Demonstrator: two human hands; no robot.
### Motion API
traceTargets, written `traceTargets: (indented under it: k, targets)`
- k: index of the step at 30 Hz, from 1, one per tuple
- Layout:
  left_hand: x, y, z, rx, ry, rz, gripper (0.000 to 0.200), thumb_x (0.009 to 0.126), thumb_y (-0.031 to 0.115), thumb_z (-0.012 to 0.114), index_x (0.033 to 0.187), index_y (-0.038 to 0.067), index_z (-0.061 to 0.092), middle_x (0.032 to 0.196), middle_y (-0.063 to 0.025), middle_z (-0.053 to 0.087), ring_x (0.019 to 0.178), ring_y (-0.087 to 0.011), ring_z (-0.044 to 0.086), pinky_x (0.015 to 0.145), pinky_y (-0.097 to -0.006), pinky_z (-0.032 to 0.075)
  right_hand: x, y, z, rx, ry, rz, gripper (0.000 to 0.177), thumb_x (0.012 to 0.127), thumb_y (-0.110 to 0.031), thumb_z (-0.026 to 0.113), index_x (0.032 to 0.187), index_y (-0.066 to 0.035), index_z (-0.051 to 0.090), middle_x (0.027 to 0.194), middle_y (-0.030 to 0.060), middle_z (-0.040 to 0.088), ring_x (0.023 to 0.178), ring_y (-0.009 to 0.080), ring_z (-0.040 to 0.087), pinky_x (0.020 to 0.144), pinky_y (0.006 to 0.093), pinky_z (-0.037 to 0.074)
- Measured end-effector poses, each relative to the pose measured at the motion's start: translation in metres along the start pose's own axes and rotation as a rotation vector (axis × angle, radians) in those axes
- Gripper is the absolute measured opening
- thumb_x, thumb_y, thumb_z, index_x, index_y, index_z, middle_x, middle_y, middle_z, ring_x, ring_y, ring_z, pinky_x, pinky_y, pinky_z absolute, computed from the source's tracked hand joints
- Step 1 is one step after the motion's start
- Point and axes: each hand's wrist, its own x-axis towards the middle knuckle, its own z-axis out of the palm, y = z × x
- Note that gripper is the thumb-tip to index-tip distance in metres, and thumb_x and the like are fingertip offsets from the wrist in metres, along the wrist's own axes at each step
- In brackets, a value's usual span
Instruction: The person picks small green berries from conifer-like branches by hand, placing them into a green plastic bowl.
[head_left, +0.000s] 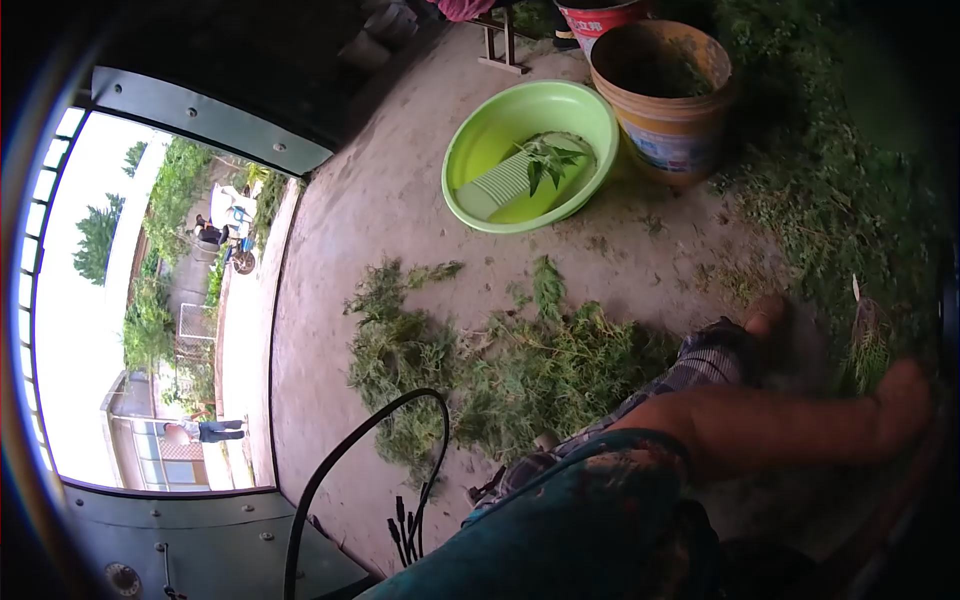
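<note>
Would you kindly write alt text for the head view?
A teal-sleeved arm reaches past greenery heaped on the floor, its hand dim at the right edge. Above are a green basin holding leaves and an orange bucket; at left, a bright doorway shows a person outdoors.

Location type: apparently a rural household outbuilding. Indicators: bare, hard floor (330, 210) strewn with leafy stems (550, 385); metal-framed doorway (215, 122) at 9 o'clock, opening onto a planted yard (238, 330); plastic basin (462, 190) at 1 o'clock.
</note>
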Motion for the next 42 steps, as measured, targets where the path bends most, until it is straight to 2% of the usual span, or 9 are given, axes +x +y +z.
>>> traceTargets:
  k: [1, 3, 7, 18, 23, 26, 30, 38, 42]
  targets:
    - [-0.002, -0.004, -0.015, -0.044, 0.004, 0.078, 0.017, 0.070, 0.015, 0.056, 0.080, 0.012, 0.069, 0.079, -0.0051, 0.066, 0.079, -0.0213, 0.061, 0.066, -0.0384, 0.040, -0.002, -0.015, 0.000, 0.076, 0.026, 0.133, 0.044, 0.091, -0.033, 0.049, 0.116, 0.004, 0.050, 0.103, 0.0193, 0.059, 0.091, 0.0263, 0.057, 0.079, 0.0335, 0.046]
    - [-0.004, -0.007, -0.041, -0.072, -0.053, -0.034, 0.015, 0.068, 0.015, 0.057, 0.077, 0.014, 0.069, 0.076, -0.0030, 0.066, 0.075, -0.0199, 0.062, 0.066, -0.0377, 0.042, 0.013, 0.021, -0.021, -0.540, -0.081, -0.859, 0.046, 0.090, -0.034, 0.049, 0.117, 0.003, 0.049, 0.104, 0.0196, 0.058, 0.092, 0.0278, 0.057, 0.077, 0.0325, 0.047]
    - [-0.013, -0.022, -0.095, -0.024, 0.082, 0.187, 0.015, 0.070, 0.010, 0.055, 0.084, 0.007, 0.058, 0.072, -0.0110, 0.061, 0.069, -0.0252, 0.063, 0.062, -0.0356, 0.048, -0.009, 0.028, -0.013, 0.432, -0.009, 0.333, 0.025, 0.088, -0.018, 0.054, 0.108, -0.003, 0.052, 0.087, 0.0026, 0.060, 0.077, 0.0087, 0.057, 0.070, 0.0225, 0.046]
    - [-0.007, 0.015, -0.099, -0.247, 0.025, 0.302, 0.040, 0.066, -0.007, 0.052, 0.104, 0.006, 0.059, 0.077, -0.0123, 0.060, 0.067, -0.0303, 0.061, 0.058, -0.0386, 0.048, -0.020, 0.004, -0.068, 1.213, 0.073, 0.616, 0.016, 0.087, -0.021, 0.055, 0.094, -0.008, 0.048, 0.065, -0.0029, 0.045, 0.044, 0.0025, 0.033, 0.039, 0.0173, 0.024]
    - [-0.011, 0.031, -0.103, -0.228, -0.015, 0.311, 0.045, 0.063, -0.008, 0.051, 0.104, 0.007, 0.061, 0.074, -0.0116, 0.058, 0.061, -0.0308, 0.058, 0.056, -0.0382, 0.046, -0.026, 0.022, -0.070, 0.626, 0.211, 0.287, 0.017, 0.085, -0.019, 0.056, 0.092, -0.007, 0.047, 0.062, -0.0031, 0.043, 0.046, 0.0029, 0.034, 0.039, 0.0172, 0.024]
    - [-0.011, 0.036, -0.103, -0.174, -0.026, 0.308, 0.044, 0.063, -0.008, 0.051, 0.104, 0.007, 0.061, 0.074, -0.0105, 0.058, 0.061, -0.0304, 0.057, 0.056, -0.0377, 0.046, -0.024, 0.009, -0.084, 1.170, 0.235, 0.639, 0.014, 0.085, -0.017, 0.052, 0.091, -0.005, 0.048, 0.061, -0.0018, 0.044, 0.046, 0.0037, 0.036, 0.037, 0.0192, 0.026]
    - [-0.011, 0.029, -0.100, -0.131, -0.031, 0.231, 0.037, 0.070, -0.005, 0.055, 0.105, 0.006, 0.061, 0.077, -0.0113, 0.061, 0.069, -0.0270, 0.061, 0.062, -0.0339, 0.049, -0.028, 0.059, -0.116, 2.039, 0.127, 0.423, 0.008, 0.084, -0.015, 0.045, 0.080, -0.010, 0.049, 0.061, -0.0002, 0.048, 0.041, 0.0072, 0.037, 0.036, 0.0231, 0.030]
    - [-0.005, -0.003, -0.083, -0.685, -0.037, -0.024, 0.035, 0.079, -0.009, 0.052, 0.113, 0.001, 0.054, 0.098, -0.0082, 0.061, 0.091, -0.0138, 0.055, 0.083, -0.0264, 0.042, -0.037, 0.033, -0.106, 1.291, 0.099, 0.548, 0.029, 0.092, -0.037, 0.047, 0.082, -0.010, 0.052, 0.066, -0.0030, 0.048, 0.043, 0.0031, 0.034, 0.036, 0.0193, 0.027]
    - [-0.012, -0.002, -0.076, -0.805, -0.097, -0.198, 0.031, 0.082, -0.008, 0.050, 0.111, 0.001, 0.054, 0.099, -0.0052, 0.059, 0.091, -0.0124, 0.053, 0.084, -0.0268, 0.041, -0.034, 0.019, -0.095, 0.876, 0.089, 0.354, 0.014, 0.090, -0.020, 0.055, 0.092, -0.006, 0.054, 0.069, -0.0034, 0.047, 0.051, 0.0008, 0.036, 0.043, 0.0172, 0.031]
